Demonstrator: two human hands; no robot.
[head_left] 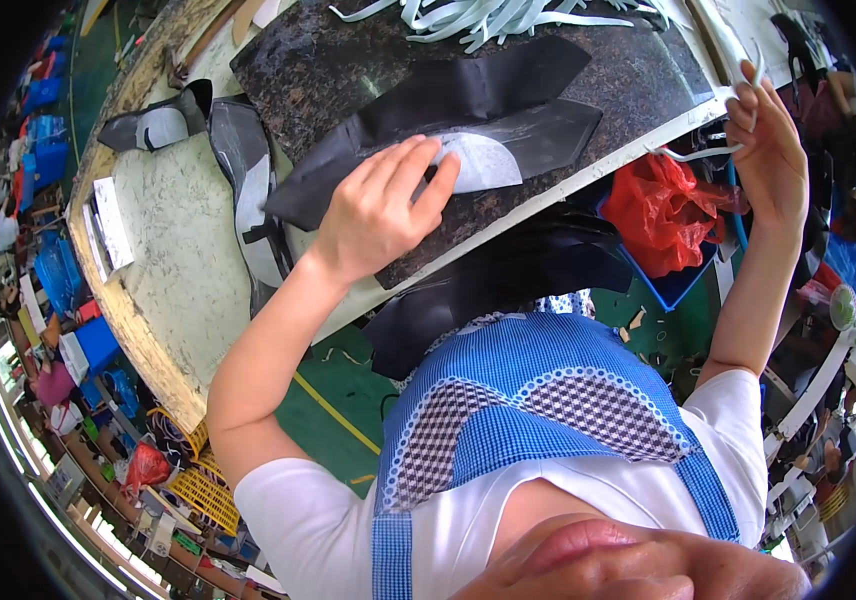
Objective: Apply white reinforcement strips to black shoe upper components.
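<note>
My left hand (385, 205) lies flat, fingers spread, on a black cut fabric piece (468, 115) that rests on a dark speckled board (338, 60). Its fingertips press a white rounded patch (483, 162) onto that black piece. My right hand (770, 140) is raised at the right, off the bench edge, pinching a thin white strip (703, 152) that curls away to the left. A pile of more white strips (493, 18) lies at the far side of the board.
The pale workbench (173, 250) carries more black and white cut pieces (248, 190) at the left and a small stack of papers (108, 225). Below the bench edge sit a red bag (663, 210) in a blue crate, a green floor, and crates at the left.
</note>
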